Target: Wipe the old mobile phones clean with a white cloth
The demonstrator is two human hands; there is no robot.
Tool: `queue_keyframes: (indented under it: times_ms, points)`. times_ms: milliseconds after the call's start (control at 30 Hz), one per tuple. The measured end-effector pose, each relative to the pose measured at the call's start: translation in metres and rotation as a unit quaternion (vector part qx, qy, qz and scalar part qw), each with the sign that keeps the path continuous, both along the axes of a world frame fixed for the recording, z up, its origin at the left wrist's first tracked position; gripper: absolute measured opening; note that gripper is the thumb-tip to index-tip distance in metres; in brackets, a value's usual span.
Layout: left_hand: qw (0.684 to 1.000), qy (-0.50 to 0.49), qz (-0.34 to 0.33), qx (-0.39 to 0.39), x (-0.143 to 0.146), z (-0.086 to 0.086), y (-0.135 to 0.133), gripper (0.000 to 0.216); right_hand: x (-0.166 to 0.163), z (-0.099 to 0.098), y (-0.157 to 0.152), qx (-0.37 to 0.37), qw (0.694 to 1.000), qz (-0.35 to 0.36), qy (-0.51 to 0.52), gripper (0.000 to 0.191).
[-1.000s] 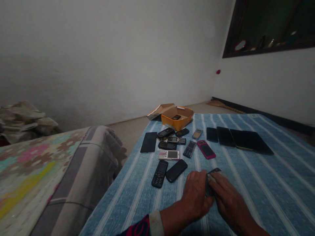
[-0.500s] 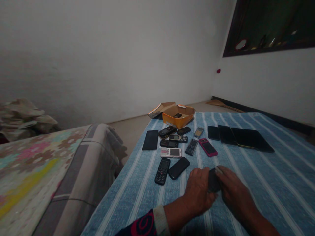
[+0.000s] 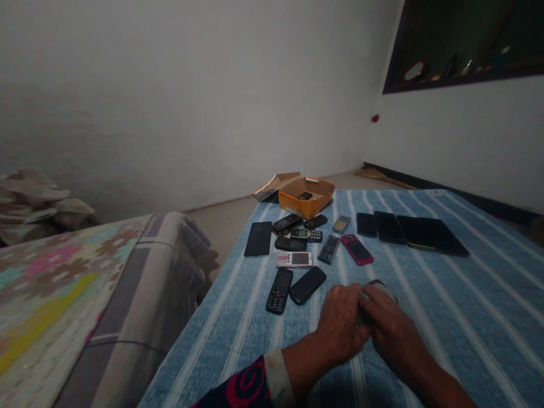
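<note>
A small object (image 3: 386,289), grey and dark and mostly hidden, is held between both hands low over the blue striped cloth (image 3: 221,340); the handling of it appears unfinished, since it has not been put down. Beyond it, keypad phones, among them a pink phone (image 3: 357,249), are laid out loosely, and flat dark devices (image 3: 419,232) are set in a row at the right. One dark phone (image 3: 305,196) is left in the open orange box (image 3: 297,205). Which have already been handled cannot be told.

The left hand (image 3: 342,320) is brought in from the lower left, its fingers curled around the object's near side. The right hand (image 3: 391,320) is bent over the top, fingers pressed against it; the fingertips are partly hidden.
</note>
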State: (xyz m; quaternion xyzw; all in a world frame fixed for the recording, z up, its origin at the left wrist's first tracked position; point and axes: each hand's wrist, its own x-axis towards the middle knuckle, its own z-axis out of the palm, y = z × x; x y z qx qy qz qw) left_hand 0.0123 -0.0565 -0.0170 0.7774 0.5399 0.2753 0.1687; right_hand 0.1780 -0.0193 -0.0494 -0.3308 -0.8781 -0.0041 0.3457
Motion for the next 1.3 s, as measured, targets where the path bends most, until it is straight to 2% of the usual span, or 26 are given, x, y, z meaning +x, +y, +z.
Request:
queue_keyframes:
  times_ms: [100, 233, 333, 500, 567, 800, 967, 1100, 1300]
  points:
    - [1.0, -0.001, 0.0, 0.012, -0.001, -0.002, -0.001, 0.067, -0.002, 0.002, -0.001, -0.009, 1.0, 0.014, -0.001, 0.046]
    - [1.0, 0.001, 0.003, -0.012, -0.001, 0.005, -0.003, 0.06, 0.009, 0.0, 0.011, 0.002, 0.999, -0.038, 0.02, 0.032]
    - [1.0, 0.003, 0.002, -0.01, -0.001, 0.005, -0.003, 0.056, 0.01, -0.001, 0.01, 0.001, 0.998, -0.05, 0.024, 0.033]
    - [1.0, -0.005, 0.001, 0.026, -0.002, -0.003, -0.001, 0.066, -0.009, 0.007, -0.007, -0.021, 0.999, 0.03, 0.013, 0.046]
    - [1.0, -0.005, 0.001, 0.025, -0.001, -0.004, -0.002, 0.064, -0.01, 0.008, -0.007, -0.03, 0.999, 0.04, 0.011, 0.048]
    - [1.0, 0.007, 0.008, -0.002, 0.0, 0.008, -0.004, 0.059, 0.012, -0.001, 0.014, -0.024, 0.998, -0.049, 0.013, 0.033]
    - [1.0, 0.008, 0.002, -0.002, -0.001, 0.006, -0.003, 0.058, 0.002, -0.003, 0.004, 0.004, 1.0, -0.012, 0.028, 0.04]
    - [1.0, 0.012, 0.001, 0.001, -0.001, 0.003, -0.001, 0.063, -0.006, 0.0, -0.002, -0.016, 0.999, 0.026, 0.01, 0.047]
    - [1.0, 0.012, -0.004, 0.007, -0.002, 0.002, -0.001, 0.057, 0.01, 0.006, 0.011, -0.008, 0.999, -0.045, 0.024, 0.033]
